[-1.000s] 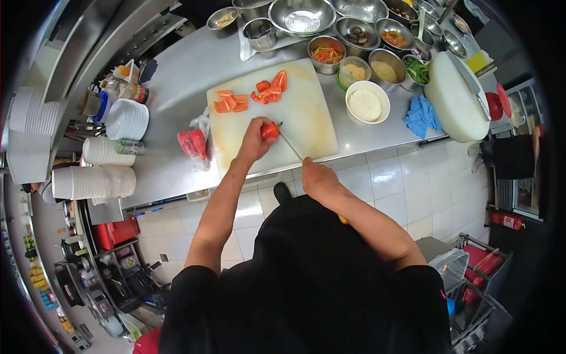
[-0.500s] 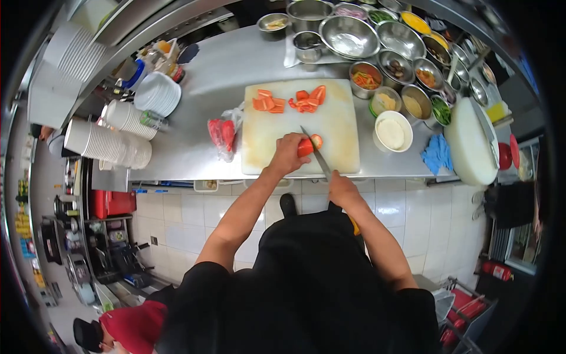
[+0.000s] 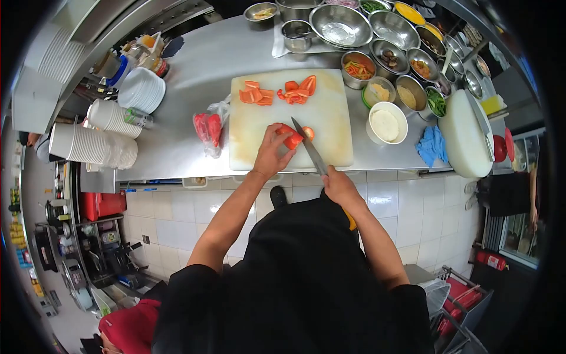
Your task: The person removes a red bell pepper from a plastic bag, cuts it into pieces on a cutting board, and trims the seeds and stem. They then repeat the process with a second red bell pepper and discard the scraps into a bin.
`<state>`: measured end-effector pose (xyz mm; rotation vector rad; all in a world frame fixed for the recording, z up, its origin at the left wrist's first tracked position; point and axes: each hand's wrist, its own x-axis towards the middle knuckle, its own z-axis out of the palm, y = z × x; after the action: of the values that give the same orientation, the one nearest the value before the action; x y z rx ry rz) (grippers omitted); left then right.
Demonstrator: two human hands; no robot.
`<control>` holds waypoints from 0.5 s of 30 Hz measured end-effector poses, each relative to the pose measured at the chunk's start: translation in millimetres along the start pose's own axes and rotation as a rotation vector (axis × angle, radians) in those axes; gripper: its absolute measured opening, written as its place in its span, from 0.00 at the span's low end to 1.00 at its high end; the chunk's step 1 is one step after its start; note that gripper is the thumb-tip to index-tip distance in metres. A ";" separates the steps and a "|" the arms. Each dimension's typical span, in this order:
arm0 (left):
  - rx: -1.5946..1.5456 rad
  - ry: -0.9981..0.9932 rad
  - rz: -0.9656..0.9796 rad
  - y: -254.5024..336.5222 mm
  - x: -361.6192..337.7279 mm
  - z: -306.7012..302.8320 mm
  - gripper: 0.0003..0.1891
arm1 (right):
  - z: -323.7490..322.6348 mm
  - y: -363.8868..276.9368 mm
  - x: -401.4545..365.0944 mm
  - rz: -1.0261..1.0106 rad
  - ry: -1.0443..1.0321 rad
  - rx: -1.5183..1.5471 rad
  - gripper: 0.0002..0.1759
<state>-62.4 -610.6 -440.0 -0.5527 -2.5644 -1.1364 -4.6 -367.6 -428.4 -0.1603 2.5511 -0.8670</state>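
On the white cutting board [image 3: 247, 130], my left hand [image 3: 273, 152] grips a red bell pepper [image 3: 291, 137], its fingers curled over the left side. My right hand [image 3: 341, 183] is closed round the handle of a kitchen knife [image 3: 313, 154]. The blade points up and left across the board, between the pepper and a cut-off pepper end [image 3: 308, 133] to its right. Flat red pepper pieces [image 3: 256, 94] lie at the board's upper left, and curved pepper trimmings [image 3: 298, 90] lie at its upper middle.
Left of the board rests a plastic bag with red peppers [image 3: 208, 127]. A white tub [image 3: 387, 123], a blue cloth [image 3: 431, 146] and several metal bowls [image 3: 340, 26] stand to the right and behind. Stacked white bowls [image 3: 94, 147] occupy the left end. A person in red [image 3: 131, 327] is at lower left.
The view has shifted, so the board appears further left and up. The left hand's fingers have spread somewhat along the pepper, which is now turned at a slant. Both hands keep their holds.
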 end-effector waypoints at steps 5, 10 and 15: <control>-0.095 0.052 0.042 -7.8 13.6 5.8 0.30 | 2.6 7.2 -4.7 -0.047 0.045 0.086 0.14; -0.081 0.031 0.046 -18.4 20.4 8.3 0.28 | -11.3 0.3 -34.5 -0.029 0.113 0.129 0.13; -0.046 -0.005 0.040 -22.0 31.9 9.9 0.26 | -16.9 1.9 -60.1 0.040 0.075 0.217 0.13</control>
<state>-101.6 -609.4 -447.8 -0.6158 -2.5250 -1.1839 41.8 -342.1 -395.5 -0.0104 2.4966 -1.1460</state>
